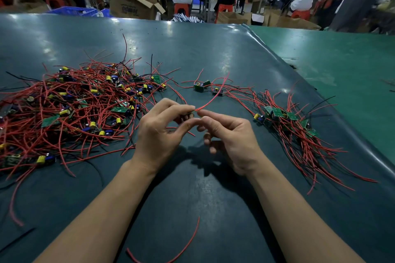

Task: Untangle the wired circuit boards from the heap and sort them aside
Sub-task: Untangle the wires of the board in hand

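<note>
Nearest the camera, a loose red wire [183, 247] curves across the dark green mat [192, 198] between the two bare forearms. Above it, over the middle of the mat, the left hand [162, 128] has its thumb and fingers curled round a small dark part, seemingly a board that is mostly hidden by the fingers, and a held red wire [213, 98] rises from that pinch up and to the right. The right hand [230, 136] meets it fingertip to fingertip, its thumb and forefinger closed at the base of the same wire, the other fingers loosely curled. On the left lies the heap [70, 104] of green circuit boards with yellow and blue components, knotted in red and black wires. On the right, well apart from the heap, a sorted bunch [286, 119] lies with its wires trailing toward the near edge. Between them, farther back, a few separate boards [203, 86] sit together. Beyond the mat, seated people work at benches among cardboard boxes [132, 4].
</note>
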A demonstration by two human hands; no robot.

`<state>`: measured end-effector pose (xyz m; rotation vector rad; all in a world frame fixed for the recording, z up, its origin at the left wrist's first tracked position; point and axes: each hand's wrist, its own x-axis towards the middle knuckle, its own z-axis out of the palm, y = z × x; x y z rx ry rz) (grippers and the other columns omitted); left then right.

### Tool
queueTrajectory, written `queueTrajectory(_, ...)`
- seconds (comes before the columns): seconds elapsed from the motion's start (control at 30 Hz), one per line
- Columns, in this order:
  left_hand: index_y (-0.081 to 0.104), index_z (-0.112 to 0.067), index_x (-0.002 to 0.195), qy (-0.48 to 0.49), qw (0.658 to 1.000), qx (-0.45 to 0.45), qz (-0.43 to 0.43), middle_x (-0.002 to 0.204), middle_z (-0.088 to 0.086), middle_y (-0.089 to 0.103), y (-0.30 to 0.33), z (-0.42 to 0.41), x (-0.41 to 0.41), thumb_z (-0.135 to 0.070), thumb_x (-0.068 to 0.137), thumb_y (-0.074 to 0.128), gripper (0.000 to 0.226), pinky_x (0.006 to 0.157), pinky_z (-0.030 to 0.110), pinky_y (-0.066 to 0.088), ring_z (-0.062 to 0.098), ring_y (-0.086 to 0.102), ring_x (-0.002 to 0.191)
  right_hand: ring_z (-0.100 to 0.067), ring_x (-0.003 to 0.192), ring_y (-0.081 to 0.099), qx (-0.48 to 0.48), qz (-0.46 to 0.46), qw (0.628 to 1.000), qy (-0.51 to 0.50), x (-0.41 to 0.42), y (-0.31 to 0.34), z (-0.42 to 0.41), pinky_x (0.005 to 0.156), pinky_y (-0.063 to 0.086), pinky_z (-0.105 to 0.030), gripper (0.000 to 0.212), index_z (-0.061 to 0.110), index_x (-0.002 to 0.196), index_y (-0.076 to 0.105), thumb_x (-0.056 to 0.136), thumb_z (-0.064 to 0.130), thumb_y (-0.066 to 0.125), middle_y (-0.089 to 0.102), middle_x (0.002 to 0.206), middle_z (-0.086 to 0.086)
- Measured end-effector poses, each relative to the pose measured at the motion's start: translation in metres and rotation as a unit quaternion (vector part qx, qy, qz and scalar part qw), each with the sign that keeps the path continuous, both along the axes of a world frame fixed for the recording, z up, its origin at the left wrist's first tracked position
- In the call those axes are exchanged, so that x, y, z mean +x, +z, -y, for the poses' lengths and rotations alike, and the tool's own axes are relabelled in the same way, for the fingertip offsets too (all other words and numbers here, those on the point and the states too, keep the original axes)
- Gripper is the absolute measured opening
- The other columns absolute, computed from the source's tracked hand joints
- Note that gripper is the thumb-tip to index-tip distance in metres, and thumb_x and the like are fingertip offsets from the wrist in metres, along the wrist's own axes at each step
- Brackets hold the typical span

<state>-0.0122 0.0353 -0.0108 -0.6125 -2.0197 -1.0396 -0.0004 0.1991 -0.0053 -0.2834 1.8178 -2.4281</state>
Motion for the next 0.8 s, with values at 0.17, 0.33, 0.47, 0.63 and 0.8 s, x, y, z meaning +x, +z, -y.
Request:
queueTrajectory(0.17, 0.074, -0.003, 0.107, -0.040, 0.998, -0.049, -0.006, 0.085, 0.012, 0.061, 0.0009, -0.0034, -0.0006, -0.013, 0.078, 0.080, 0.031, 0.063, 0.023, 0.048, 0.016, 0.056, 0.070, -0.009, 0.040, 0.044, 0.010, 0.045, 0.998, -0.039, -0.0022, -0.0010, 0.0029, 0.035, 0.033, -0.016, 0.016, 0.013, 0.073, 0.074, 0.078, 0.028, 0.070, 0.056, 0.054, -0.002)
queueTrajectory(0.33, 0.069, 0.001, 0.115, -0.055, 0.998, -0.032, 0.015, 0.095, 0.009, 0.067, 0.0001, -0.0082, -0.0007, -0.009, 0.082, 0.076, 0.035, 0.077, 0.016, 0.048, 0.007, 0.058, 0.080, -0.006, 0.038, 0.035, -0.059, 0.074, 0.989, -0.114, -0.0080, 0.0022, -0.0011, 0.035, 0.024, -0.015, 0.012, 0.011, 0.074, 0.074, 0.085, 0.008, 0.069, 0.045, 0.048, 0.003)
queueTrajectory(0.47, 0.071, 0.001, 0.111, -0.062, 0.994, -0.066, 0.057, 0.096, 0.010, 0.068, -0.0015, -0.0078, 0.0006, -0.015, 0.082, 0.076, 0.033, 0.078, 0.028, 0.053, 0.020, 0.065, 0.083, -0.007, 0.038, 0.038, -0.072, 0.078, 0.988, -0.111, -0.0082, 0.0020, -0.0013, 0.037, 0.024, -0.015, 0.005, 0.007, 0.080, 0.071, 0.084, 0.005, 0.069, 0.047, 0.048, 0.004)
queueTrajectory(0.63, 0.073, -0.003, 0.109, -0.054, 0.992, -0.093, 0.071, 0.092, 0.008, 0.067, -0.0024, -0.0046, 0.0015, -0.018, 0.082, 0.072, 0.030, 0.070, 0.041, 0.054, 0.024, 0.065, 0.079, -0.009, 0.039, 0.040, -0.037, 0.086, 0.991, -0.098, -0.0079, 0.0016, -0.0041, 0.037, 0.028, -0.015, 0.005, 0.007, 0.080, 0.070, 0.084, 0.009, 0.071, 0.052, 0.051, 0.002)
queueTrajectory(0.8, 0.073, -0.004, 0.097, -0.049, 0.992, -0.093, 0.075, 0.086, 0.006, 0.064, -0.0021, -0.0061, 0.0017, -0.008, 0.075, 0.074, 0.022, 0.066, 0.027, 0.049, 0.015, 0.060, 0.073, -0.006, 0.038, 0.043, 0.014, 0.052, 0.990, -0.131, -0.0072, 0.0015, -0.0056, 0.035, 0.031, -0.015, 0.013, 0.009, 0.075, 0.074, 0.086, 0.016, 0.072, 0.057, 0.053, 0.002)
